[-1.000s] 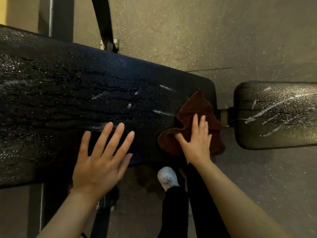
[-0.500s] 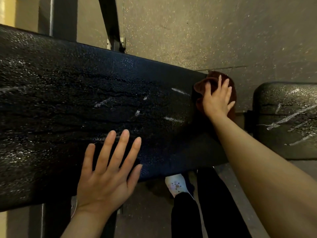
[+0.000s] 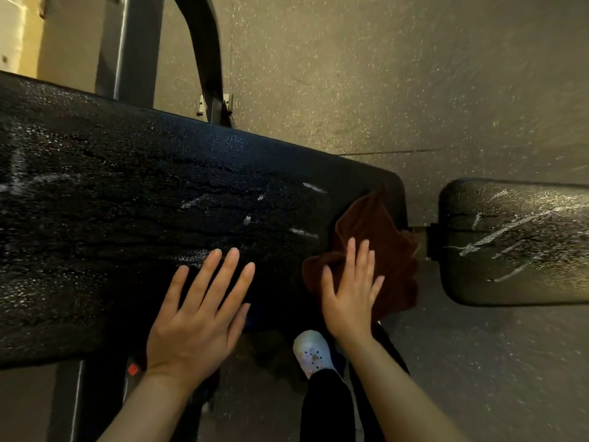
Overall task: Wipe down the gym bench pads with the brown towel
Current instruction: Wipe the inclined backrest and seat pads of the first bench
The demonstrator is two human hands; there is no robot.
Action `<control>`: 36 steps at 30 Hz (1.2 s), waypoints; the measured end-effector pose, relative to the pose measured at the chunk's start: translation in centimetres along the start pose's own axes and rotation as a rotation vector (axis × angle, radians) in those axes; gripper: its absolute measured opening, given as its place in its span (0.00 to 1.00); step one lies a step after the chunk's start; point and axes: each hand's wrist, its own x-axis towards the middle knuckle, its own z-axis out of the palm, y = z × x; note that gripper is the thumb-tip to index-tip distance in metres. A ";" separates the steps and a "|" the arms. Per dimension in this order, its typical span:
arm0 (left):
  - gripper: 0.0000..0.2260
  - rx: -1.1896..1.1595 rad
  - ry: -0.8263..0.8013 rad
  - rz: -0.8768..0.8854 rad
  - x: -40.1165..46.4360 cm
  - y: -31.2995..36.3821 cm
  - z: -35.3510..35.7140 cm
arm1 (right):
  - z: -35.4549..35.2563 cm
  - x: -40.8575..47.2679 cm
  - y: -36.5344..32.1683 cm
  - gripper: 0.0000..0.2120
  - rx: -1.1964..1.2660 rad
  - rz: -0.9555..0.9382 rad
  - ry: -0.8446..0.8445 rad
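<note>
Right hand (image 3: pixel 350 298), fingers straight, presses brown towel (image 3: pixel 379 240) at pad's (image 3: pixel 127 202) right end; left hand (image 3: pixel 197 317) flat (fingers spread) on surface.

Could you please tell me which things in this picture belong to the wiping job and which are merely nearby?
Part of the job:
- crumpled brown cloth towel
- long black textured bench pad
- smaller black bench pad
- right hand
- left hand

Merely nearby:
- white perforated shoe
- grey metal frame post

The light is dim and yellow, shiny spots glint on the wet black bench pad (image 3: pixel 127 218), the floor (image 3: pixel 414 74) looks smeary (most at the edges), and lines bend there.
</note>
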 end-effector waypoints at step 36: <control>0.22 -0.076 0.093 -0.004 -2.5 -6.6 -3.9 | 2.5 -1.7 -5.0 0.40 -0.219 -0.430 0.036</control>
